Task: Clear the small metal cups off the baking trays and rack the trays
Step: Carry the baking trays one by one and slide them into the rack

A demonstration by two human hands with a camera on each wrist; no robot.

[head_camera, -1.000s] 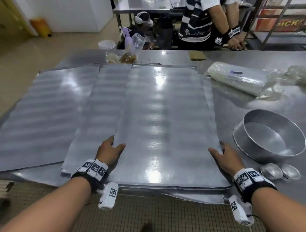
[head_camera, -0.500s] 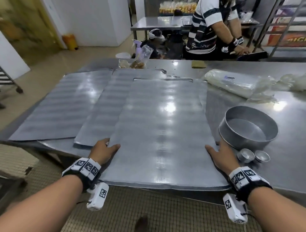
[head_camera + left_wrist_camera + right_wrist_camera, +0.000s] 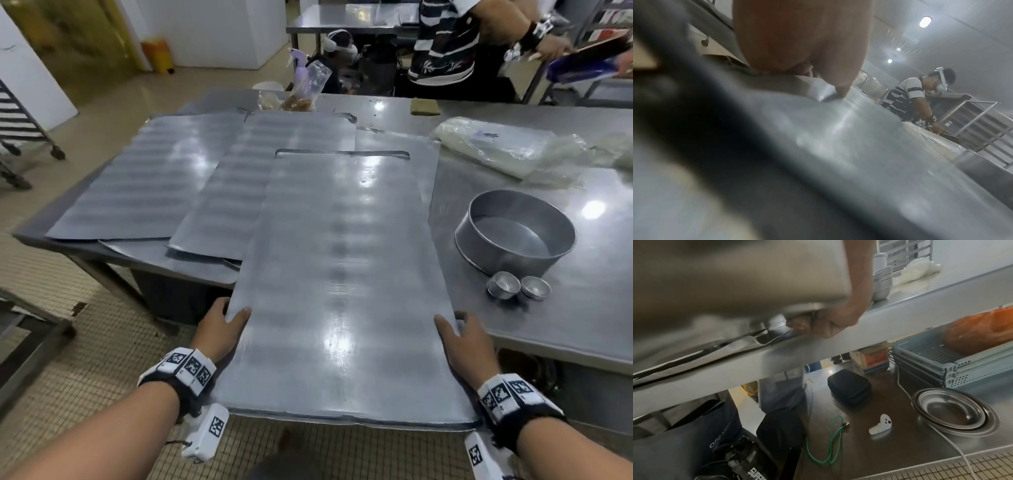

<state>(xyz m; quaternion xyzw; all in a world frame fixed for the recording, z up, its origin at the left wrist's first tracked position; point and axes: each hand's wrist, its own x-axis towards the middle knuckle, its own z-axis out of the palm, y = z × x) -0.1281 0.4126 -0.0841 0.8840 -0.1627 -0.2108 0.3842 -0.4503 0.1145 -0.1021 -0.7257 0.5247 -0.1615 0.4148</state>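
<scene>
While half off the long stainless steel worktable, rides clear of two more flat trays left lying there: wide flat grey metal baking tray, near end overhanging. Clamped at both near edges for balance, left hand and right hand, thumbs on top. Parked beside round cake tin: two small metal cups, off every tray.

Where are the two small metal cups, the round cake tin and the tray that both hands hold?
small metal cups (image 3: 518,285): head view, on the left cup.
round cake tin (image 3: 507,255): head view, outer wall.
held tray (image 3: 342,274): head view, bare top surface.
</scene>
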